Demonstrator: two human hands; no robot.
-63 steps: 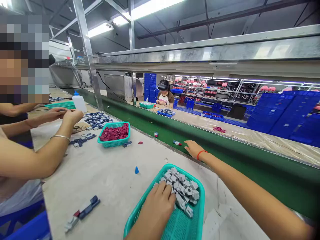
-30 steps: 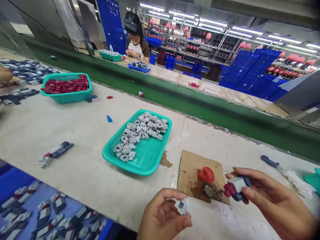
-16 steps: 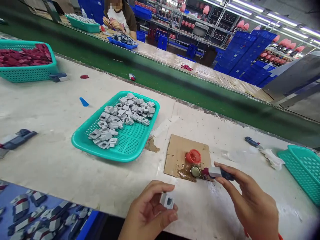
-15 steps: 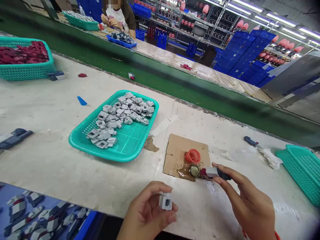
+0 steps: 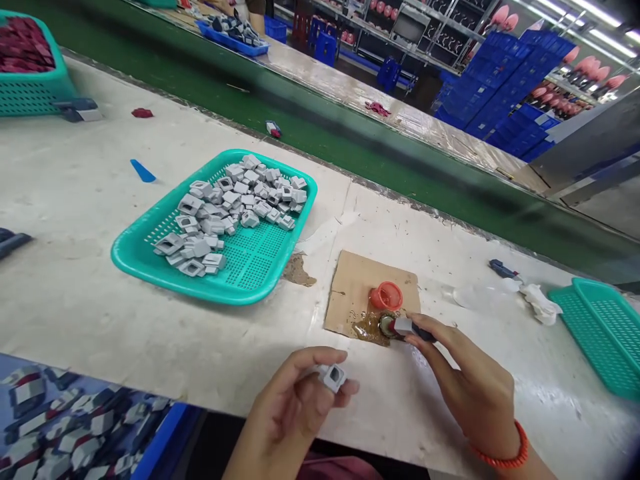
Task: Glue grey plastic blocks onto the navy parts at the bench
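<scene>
My left hand (image 5: 295, 407) pinches a small grey square plastic piece (image 5: 333, 377) at its fingertips, near the table's front edge. My right hand (image 5: 463, 377) grips a red, grey and dark blue toy part (image 5: 409, 327) and presses its red tip into a small metal cap (image 5: 386, 325) on a brown-stained cardboard square (image 5: 357, 288). A red cap (image 5: 386, 295) lies just behind the metal one. To the left sits a teal basket (image 5: 150, 263) holding several grey pieces (image 5: 233, 203) like the one in my left hand.
A green conveyor belt (image 5: 350, 157) runs along the far table edge. A second teal basket (image 5: 600, 333) sits at the right, with white scraps (image 5: 537, 300) beside it. A blue bin of assembled parts (image 5: 75, 433) stands below the front left. Blue crates (image 5: 500, 93) are stacked beyond.
My hands left the grey-piece basket and the belt edge and came together near me. The right hand lowered its toy part until the tip reached the metal cap. The view tilted down.
</scene>
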